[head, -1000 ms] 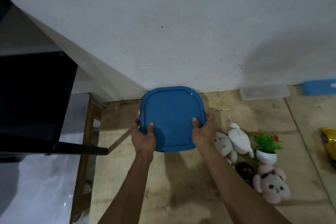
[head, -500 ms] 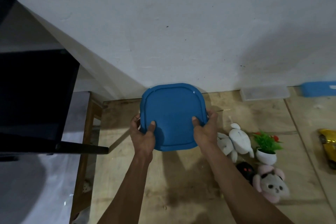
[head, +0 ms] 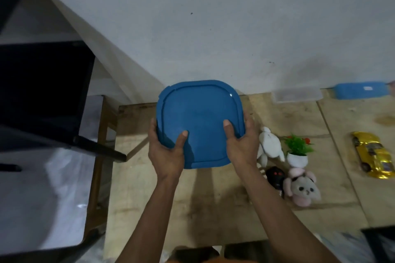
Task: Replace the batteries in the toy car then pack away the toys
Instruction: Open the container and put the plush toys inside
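Note:
Both my hands hold a blue square lid (head: 199,121) above the wooden table (head: 213,209), near the wall. My left hand (head: 167,151) grips its left edge with the thumb on top. My right hand (head: 240,143) grips the right edge the same way. I cannot tell whether a container hangs under the lid. A yellow toy car (head: 373,153) lies at the table's right side. A white plush (head: 270,145), a black toy (head: 275,176) and a grey-and-pink plush mouse (head: 302,188) lie right of my right arm.
A small potted plant (head: 298,151) stands among the plush toys. A clear plastic box (head: 297,95) and a blue box (head: 361,89) sit against the wall at the back right. A black chair (head: 42,96) stands off the table's left edge.
The lid has stayed between my hands and sits a little higher in view. The yellow car shows more fully at the right.

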